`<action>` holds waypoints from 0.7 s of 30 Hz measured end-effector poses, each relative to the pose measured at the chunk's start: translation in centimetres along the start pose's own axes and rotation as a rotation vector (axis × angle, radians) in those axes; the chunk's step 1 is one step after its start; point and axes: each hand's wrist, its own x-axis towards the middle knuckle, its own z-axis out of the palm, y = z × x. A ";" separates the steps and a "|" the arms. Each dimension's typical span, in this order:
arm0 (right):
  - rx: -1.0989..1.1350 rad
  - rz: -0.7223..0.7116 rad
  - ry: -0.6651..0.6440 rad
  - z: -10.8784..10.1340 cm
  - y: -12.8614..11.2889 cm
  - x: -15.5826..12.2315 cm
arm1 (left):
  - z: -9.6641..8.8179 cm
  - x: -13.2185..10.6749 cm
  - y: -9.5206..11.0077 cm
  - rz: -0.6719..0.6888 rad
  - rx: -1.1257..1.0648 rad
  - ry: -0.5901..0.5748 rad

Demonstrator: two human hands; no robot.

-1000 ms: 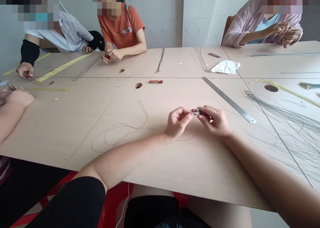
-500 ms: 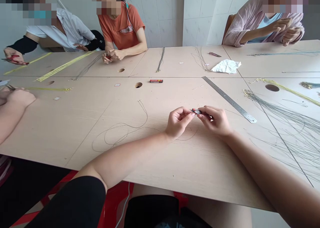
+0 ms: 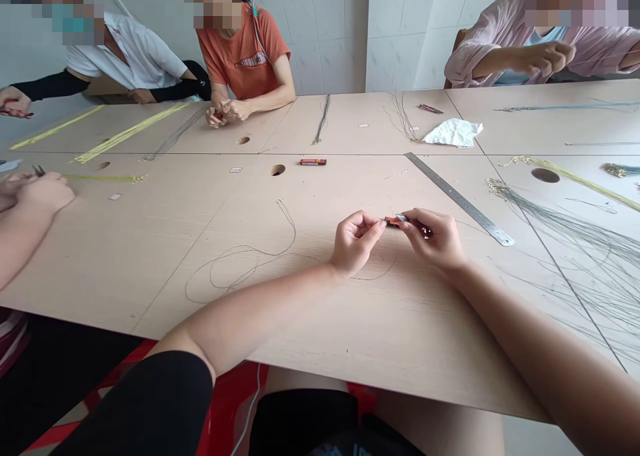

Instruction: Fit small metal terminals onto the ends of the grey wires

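Red-handled tool [image 3: 394, 222], half-hidden by right hand [image 3: 436, 243]

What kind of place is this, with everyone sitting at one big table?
Probably a small workshop: there's a long work table with bundles of thin wire spread out and a steel ruler lying on it.

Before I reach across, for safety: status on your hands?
Left hand and right hand both pinching small red-and-silver item; steel ruler beyond, untouched; loose thin wire by left forearm.
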 end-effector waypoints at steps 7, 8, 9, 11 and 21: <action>0.007 -0.023 -0.070 0.1 0.1 0.0 | -0.1 0.0 -0.1 0.003 -0.013 -0.027; 0.003 -0.021 -0.080 0.1 0.1 0.0 | -0.1 0.0 -0.1 0.000 -0.008 -0.031; -0.002 -0.022 -0.087 0.2 0.1 0.0 | -0.1 -0.1 -0.1 -0.002 -0.003 -0.034; -0.012 -0.027 -0.090 0.2 0.1 0.0 | -0.1 -0.1 -0.1 -0.003 0.008 -0.037; -0.026 -0.065 -0.076 0.2 0.0 0.1 | -0.1 -0.1 -0.1 0.014 0.013 -0.049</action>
